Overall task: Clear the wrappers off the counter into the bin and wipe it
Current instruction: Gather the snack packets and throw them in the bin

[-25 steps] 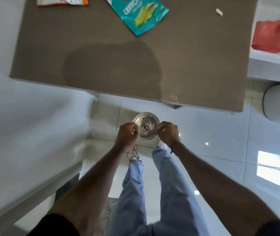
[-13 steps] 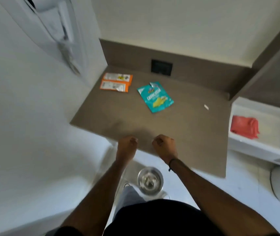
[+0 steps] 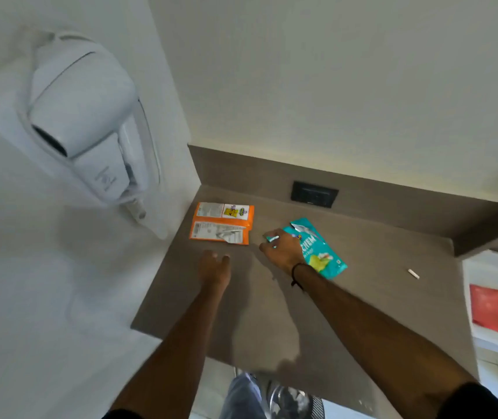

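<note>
A teal snack wrapper [image 3: 323, 252] lies flat on the brown counter [image 3: 377, 297]. My right hand [image 3: 284, 252] rests on its left end, fingers pinched on the corner. Two orange wrappers [image 3: 222, 222] lie side by side in the counter's back left corner. My left hand [image 3: 214, 267] hovers just in front of them, fingers spread, holding nothing. A small white scrap [image 3: 413, 274] sits toward the right of the counter. The steel bin [image 3: 290, 400] stands on the floor below the counter's front edge, partly hidden. A red cloth [image 3: 495, 309] lies in a white tray [image 3: 471, 297] at the right.
A white wall-mounted hair dryer [image 3: 90, 122] juts out from the left wall above the counter's corner. A black socket plate [image 3: 314, 194] is set in the back splash. My trouser leg [image 3: 241, 397] shows beside the bin.
Both hands left the bin on the floor and rose to the counter. The view tilted up. The right hand reached the teal wrapper, and the left opened near the orange wrappers.
</note>
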Tool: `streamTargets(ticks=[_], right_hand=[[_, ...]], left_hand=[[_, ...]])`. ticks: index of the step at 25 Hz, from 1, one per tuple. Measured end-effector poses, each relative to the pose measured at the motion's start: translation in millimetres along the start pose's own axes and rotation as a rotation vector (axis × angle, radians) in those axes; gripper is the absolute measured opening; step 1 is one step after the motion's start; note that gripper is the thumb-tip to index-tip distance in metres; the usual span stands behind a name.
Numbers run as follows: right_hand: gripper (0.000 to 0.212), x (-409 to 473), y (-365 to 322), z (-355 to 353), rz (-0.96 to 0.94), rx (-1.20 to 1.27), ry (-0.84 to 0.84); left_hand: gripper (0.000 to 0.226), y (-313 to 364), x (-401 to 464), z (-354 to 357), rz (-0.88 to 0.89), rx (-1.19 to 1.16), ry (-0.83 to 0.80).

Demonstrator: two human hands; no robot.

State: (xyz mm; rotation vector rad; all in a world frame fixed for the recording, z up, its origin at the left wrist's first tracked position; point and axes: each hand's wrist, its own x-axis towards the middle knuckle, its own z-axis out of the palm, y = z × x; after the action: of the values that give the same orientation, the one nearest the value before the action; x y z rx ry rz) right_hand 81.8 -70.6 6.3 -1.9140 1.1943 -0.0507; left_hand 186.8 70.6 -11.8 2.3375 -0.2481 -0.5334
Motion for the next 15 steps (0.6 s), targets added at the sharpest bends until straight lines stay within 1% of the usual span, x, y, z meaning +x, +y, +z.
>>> streamTargets(ticks=[3, 4, 6, 8, 10, 12, 14, 15], right_hand=[[0.045, 59.5, -44.1, 14.1, -0.035, -0.038, -0.035], [0.051, 77.6, -54.6, 18.2, -0.051, -0.041, -0.033], [0.07, 111.0, -70.2, 28.1, -0.062, -0.106, -0.06], [0.083, 131.1, -75.7, 36.3, -0.093, -0.256, -0.15], [0.087, 141.6, -73.1, 46.3, -0.152, -0.46, -0.227], [0.085, 142.7, -66.3, 56.8, -0.201, -0.607, -0.207], [0.079, 143.9, -65.6, 60.3, -0.202, -0.596, -0.2], [0.072, 145.1, -67.2, 58.4, -0.19, -0.552, -0.243]], left_hand=[[0.047, 5.4, 60.5, 1.2, -0.065, 0.0, 0.013], [0.05, 6.3, 77.7, 0.0, -0.078, 0.043, 0.036], [0.057, 7.8, 105.7, -5.2, -0.052, 0.249, 0.081], [0.062, 9.1, 119.8, -10.7, -0.005, 0.376, 0.064], [0.067, 8.8, 130.7, -11.7, 0.0, 0.421, 0.049], [0.066, 9.2, 139.7, -12.5, -0.028, 0.354, 0.04], [0.054, 8.6, 149.2, -12.0, -0.02, 0.164, 0.024], [0.047, 7.3, 151.5, -12.7, -0.005, 0.041, -0.006]])
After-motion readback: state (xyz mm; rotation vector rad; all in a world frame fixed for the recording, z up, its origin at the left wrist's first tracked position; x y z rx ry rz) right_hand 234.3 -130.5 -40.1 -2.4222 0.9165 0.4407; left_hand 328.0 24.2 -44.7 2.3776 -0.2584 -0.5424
